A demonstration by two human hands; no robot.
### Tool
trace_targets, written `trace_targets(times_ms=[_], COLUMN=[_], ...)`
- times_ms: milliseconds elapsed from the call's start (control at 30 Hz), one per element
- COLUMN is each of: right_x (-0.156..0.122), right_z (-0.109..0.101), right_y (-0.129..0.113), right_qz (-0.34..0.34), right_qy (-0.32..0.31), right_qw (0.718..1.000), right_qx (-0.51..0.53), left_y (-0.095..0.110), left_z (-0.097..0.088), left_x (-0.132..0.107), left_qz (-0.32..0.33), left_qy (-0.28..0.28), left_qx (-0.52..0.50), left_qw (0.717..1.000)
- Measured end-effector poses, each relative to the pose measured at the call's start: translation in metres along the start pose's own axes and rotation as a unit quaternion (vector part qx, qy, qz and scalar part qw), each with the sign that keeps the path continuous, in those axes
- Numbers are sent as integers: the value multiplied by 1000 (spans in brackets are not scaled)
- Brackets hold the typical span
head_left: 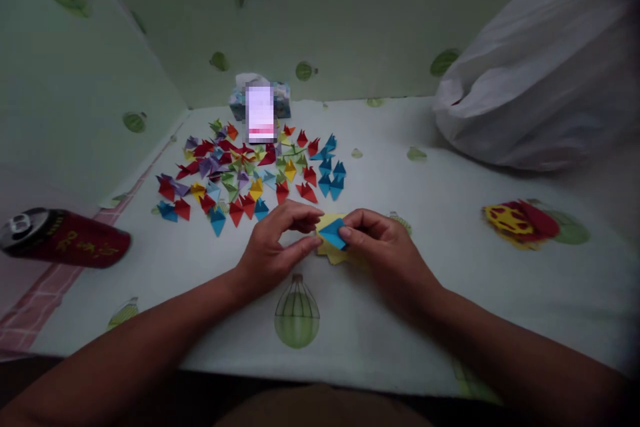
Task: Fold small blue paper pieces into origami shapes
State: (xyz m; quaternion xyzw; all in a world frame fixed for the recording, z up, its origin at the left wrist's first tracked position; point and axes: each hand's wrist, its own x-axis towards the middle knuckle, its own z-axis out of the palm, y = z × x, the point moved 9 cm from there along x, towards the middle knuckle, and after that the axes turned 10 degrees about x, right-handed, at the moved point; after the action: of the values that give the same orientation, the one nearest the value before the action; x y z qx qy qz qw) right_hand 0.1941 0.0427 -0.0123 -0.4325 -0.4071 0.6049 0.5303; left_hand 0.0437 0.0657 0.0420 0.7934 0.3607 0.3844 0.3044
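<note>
A small folded piece of blue paper (331, 233) is pinched between the thumb and forefinger of my right hand (383, 240). It has a pointed left corner and a crease across it. My left hand (275, 237) is curled at that corner, thumb and forefinger apart; its thumb tip is very close to the paper, and whether it touches I cannot tell. Beneath the blue paper lies a yellow paper piece (336, 256) with a notched edge, partly hidden by my hands. Beyond them, many folded paper pieces (247, 203) in red, blue, purple, yellow and green spread over the table.
A lit phone (261, 113), blurred, leans against a tissue box (284, 100) at the back. On the left a red can (75, 240) lies on its side. Red and yellow cut-outs (520, 223) sit at the right, below a large white plastic bag (535, 87). The tablecloth (225, 340) has balloon prints.
</note>
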Motion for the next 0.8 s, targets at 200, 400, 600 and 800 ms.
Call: trace_targets(times_ms=[200, 400, 600, 800], right_x=[-1, 1, 0, 1], right_z=[9, 13, 16, 11], right_y=[12, 5, 0, 0], right_qz=[34, 19, 2, -5], right_qy=[-37, -37, -45, -26], right_qw=[998, 997, 999, 1000], right_qx=[22, 59, -20, 12], left_y=[11, -25, -36, -39], left_z=[8, 10, 24, 29], left_x=[-2, -8, -13, -16], left_qz=[57, -154, -252, -292], left_qy=[-44, -15, -37, -42], left_qx=[22, -75, -199, -263], left_qw=[997, 985, 946, 918])
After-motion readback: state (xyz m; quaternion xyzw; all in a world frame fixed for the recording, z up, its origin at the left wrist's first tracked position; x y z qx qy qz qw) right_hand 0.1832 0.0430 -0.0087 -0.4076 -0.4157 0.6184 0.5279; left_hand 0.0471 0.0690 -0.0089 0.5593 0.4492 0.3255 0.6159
